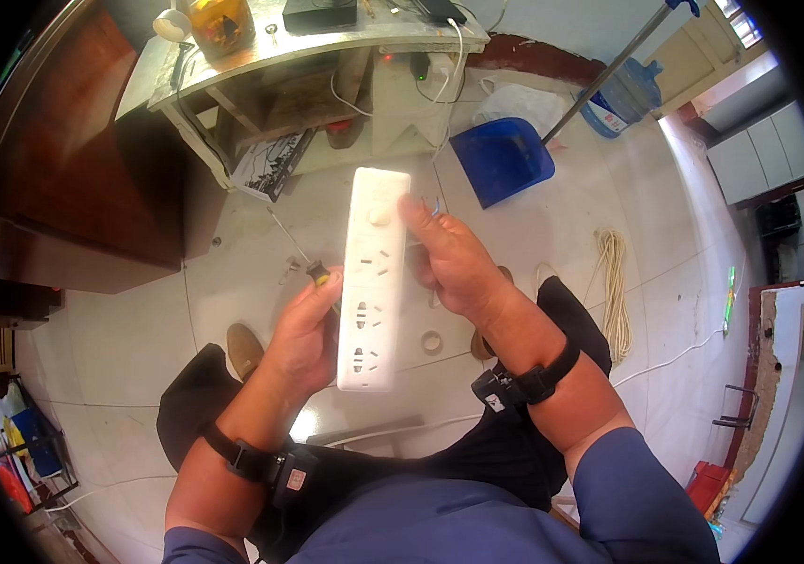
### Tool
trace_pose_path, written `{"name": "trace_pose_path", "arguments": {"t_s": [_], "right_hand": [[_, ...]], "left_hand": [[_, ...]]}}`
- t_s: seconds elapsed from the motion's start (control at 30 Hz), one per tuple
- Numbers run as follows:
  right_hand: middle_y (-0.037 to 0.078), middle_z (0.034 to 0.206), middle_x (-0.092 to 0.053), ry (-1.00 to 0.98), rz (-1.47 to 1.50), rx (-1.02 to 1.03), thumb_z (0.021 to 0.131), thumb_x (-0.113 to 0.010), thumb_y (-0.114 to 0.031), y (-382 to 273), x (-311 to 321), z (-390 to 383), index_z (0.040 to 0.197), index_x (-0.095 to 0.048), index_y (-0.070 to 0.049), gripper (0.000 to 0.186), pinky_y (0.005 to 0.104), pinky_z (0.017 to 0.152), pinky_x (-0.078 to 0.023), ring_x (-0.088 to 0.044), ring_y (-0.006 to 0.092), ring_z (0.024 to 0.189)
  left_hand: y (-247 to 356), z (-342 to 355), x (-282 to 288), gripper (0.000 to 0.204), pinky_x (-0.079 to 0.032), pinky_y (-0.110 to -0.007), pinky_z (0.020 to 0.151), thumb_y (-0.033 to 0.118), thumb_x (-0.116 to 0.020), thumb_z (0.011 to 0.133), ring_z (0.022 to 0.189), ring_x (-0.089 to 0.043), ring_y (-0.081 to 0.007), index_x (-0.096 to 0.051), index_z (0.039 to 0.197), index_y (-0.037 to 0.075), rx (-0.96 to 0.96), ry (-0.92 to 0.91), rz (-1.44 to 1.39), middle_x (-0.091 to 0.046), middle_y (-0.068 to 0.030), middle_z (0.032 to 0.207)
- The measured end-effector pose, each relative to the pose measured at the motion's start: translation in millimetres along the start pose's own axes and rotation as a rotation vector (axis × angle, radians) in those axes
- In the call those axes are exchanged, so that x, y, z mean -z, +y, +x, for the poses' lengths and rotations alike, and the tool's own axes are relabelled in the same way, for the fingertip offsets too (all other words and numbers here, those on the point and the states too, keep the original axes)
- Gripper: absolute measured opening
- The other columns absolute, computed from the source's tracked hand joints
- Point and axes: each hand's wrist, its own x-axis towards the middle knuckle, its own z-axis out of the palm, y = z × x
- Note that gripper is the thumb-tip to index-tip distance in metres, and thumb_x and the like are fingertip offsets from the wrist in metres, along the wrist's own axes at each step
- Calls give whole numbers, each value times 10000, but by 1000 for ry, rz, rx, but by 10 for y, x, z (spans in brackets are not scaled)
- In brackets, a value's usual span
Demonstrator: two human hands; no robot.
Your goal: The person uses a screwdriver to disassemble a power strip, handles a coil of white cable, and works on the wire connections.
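Observation:
A white power strip is held up lengthwise in front of me, its socket face turned toward me. Along its right edge, near the far end, my right hand is closed with the thumb on top. Bits of thin blue wire show beside that thumb. My left hand is closed at the strip's left side. It also holds a screwdriver with a yellow and black handle, whose shaft points away toward the far left. The left fingers are partly hidden behind the strip.
A roll of tape and a coil of cream cable lie on the tiled floor. Farther off are a blue dustpan, a water jug and a cluttered desk. A wooden cabinet stands left.

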Motion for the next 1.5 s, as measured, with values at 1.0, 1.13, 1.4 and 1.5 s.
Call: {"name": "trace_pose_path", "arguments": {"t_s": [1.0, 1.13, 1.4, 1.5], "right_hand": [[82, 1160, -530, 85, -131, 190, 1014, -436, -536, 561, -154, 9, 1318, -434, -12, 605, 292, 913, -434, -513, 158, 1035], [74, 1082, -550, 129, -248, 198, 990, -539, -478, 583, -161, -2, 1305, -438, -37, 552, 303, 867, -465, -544, 157, 972], [89, 977, -626, -59, 306, -52, 1003, -464, -499, 316, -54, 22, 1316, -461, -79, 524, 340, 734, -519, -642, 197, 805], [96, 971, -622, -209, 395, -78, 1000, -430, -525, 207, -37, 18, 1327, -466, -76, 558, 338, 735, -516, -641, 211, 793]], "left_hand": [[-263, -24, -98, 491, -501, -390, 832, 188, -608, 961, 967, -610, -372, -415, 1352, -38, -448, 230, 1457, -564, -231, 1153], [-183, -87, -209, 483, -508, -394, 822, 175, -615, 957, 985, -609, -362, -422, 1346, -36, -372, 219, 1456, -566, -221, 1154], [149, -225, -5, 414, -481, -240, 627, 10, -608, 928, 697, -561, -98, -394, 1279, 52, -679, 381, 1276, -585, -61, 909], [318, -355, -82, 309, -410, -204, 599, -19, -640, 904, 689, -479, -58, -425, 1114, 53, -656, 429, 1184, -553, -34, 881]]}}
